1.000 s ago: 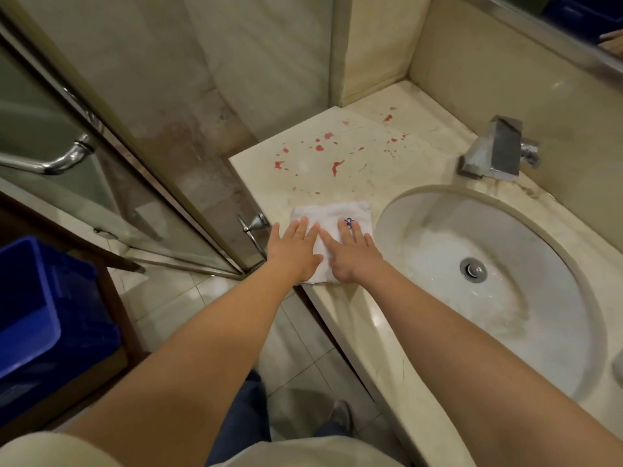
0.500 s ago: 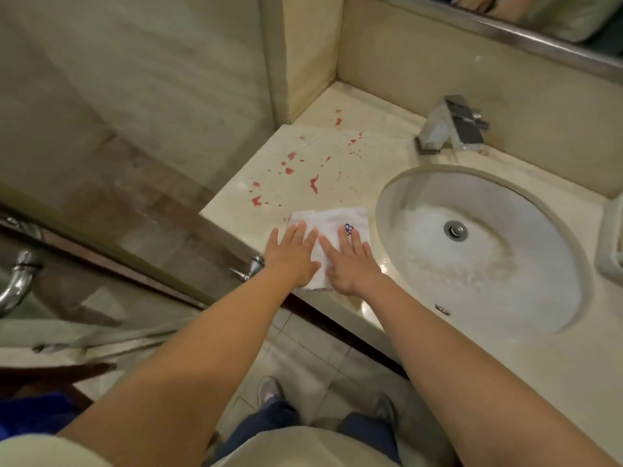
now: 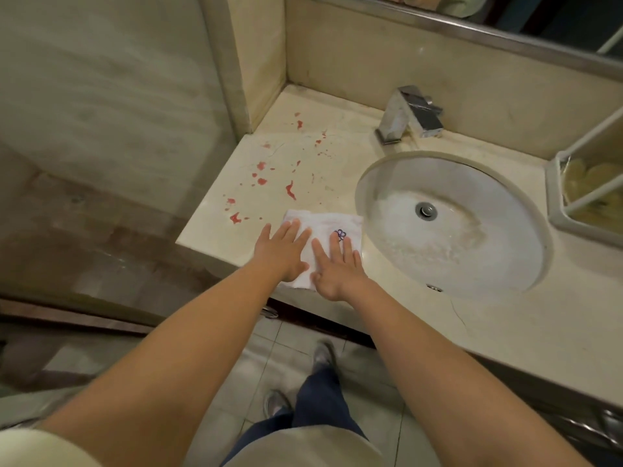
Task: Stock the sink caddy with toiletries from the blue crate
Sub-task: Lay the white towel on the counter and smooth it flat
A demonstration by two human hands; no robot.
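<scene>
A folded white cloth (image 3: 325, 224) with a small purple flower mark lies on the beige counter (image 3: 337, 153), just left of the sink. My left hand (image 3: 281, 252) presses flat on the cloth's left part, fingers straight. Beside it, my right hand (image 3: 337, 266) presses flat on the cloth's right part. A pale caddy (image 3: 559, 210) with white bars stands at the counter's right edge of view, its inside yellowish. The blue crate is out of sight.
Red splatters (image 3: 290, 190) dot the counter beyond the cloth. The round basin (image 3: 451, 224) sits to the right, with a chrome faucet (image 3: 409, 112) behind it. A glass shower wall (image 3: 101, 129) stands left. A mirror edge (image 3: 472, 25) runs along the top. Tiled floor lies below.
The view has swung right: the blue crate left the frame and the caddy came into view at the right. Both hands stay flat on the cloth.
</scene>
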